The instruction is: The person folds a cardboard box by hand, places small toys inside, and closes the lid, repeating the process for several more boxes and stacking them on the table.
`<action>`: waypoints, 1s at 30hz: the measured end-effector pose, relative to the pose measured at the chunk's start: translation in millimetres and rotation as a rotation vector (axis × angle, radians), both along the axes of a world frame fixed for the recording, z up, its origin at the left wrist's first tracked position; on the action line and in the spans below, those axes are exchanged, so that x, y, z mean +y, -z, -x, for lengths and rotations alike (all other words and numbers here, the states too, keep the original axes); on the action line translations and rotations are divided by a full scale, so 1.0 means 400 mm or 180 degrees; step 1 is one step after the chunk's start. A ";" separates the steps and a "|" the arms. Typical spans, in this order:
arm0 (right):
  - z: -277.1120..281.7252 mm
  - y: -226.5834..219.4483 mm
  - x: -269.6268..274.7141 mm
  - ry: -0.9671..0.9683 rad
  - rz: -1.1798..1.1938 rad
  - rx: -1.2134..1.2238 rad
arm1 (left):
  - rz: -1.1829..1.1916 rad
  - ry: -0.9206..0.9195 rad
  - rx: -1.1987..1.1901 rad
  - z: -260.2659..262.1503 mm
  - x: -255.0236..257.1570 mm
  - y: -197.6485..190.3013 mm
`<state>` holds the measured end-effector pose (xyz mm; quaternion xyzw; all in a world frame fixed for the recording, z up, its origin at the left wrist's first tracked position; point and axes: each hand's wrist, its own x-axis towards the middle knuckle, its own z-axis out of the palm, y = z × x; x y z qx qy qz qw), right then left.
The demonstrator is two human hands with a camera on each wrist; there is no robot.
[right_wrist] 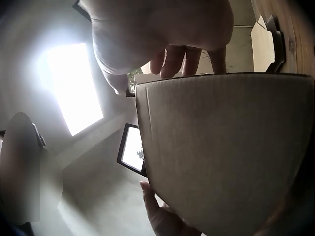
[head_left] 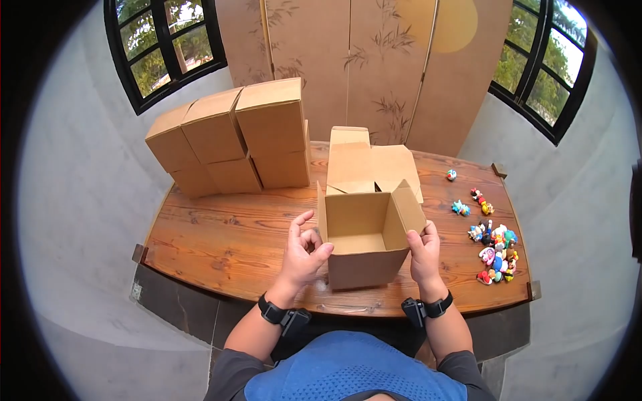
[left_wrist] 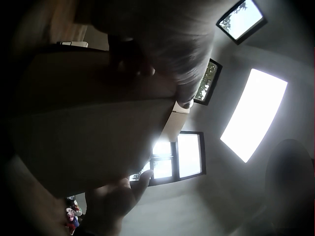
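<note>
An open-topped cardboard box [head_left: 367,269] stands upright near the table's front edge, its upper flaps raised or splayed outward. At its left side is my left hand [head_left: 299,257], with the fingers loosely bent and the thumb tip by the front rim; the left wrist view shows its fingertips close against the box wall [left_wrist: 93,142]. My right hand [head_left: 425,257] is at the right side, its thumb overlapping the splayed right flap [head_left: 408,210]. In the right wrist view its fingers [right_wrist: 173,61] lie fairly straight along the side, partly hidden behind the front panel [right_wrist: 221,147].
Several closed cardboard boxes [head_left: 271,127] are stacked at the back left of the wooden table [head_left: 221,247]. Another opened carton [head_left: 361,167] lies right behind the box. Small colourful toy figures [head_left: 498,250] cluster along the right side, with a few farther back.
</note>
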<state>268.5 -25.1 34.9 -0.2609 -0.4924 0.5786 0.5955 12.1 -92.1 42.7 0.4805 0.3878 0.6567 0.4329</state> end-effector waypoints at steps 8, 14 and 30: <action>0.013 -0.001 -0.030 0.0795 -0.0241 -0.0757 | -0.0247 -0.0343 0.0064 -0.004 0.019 0.078; -0.013 0.090 0.010 0.0265 0.0059 -0.0936 | 0.0284 -0.0250 0.0806 0.025 0.035 0.140; 0.012 0.103 -0.037 0.0248 0.0181 -0.0788 | 0.0934 0.0845 -0.0308 0.129 0.317 0.463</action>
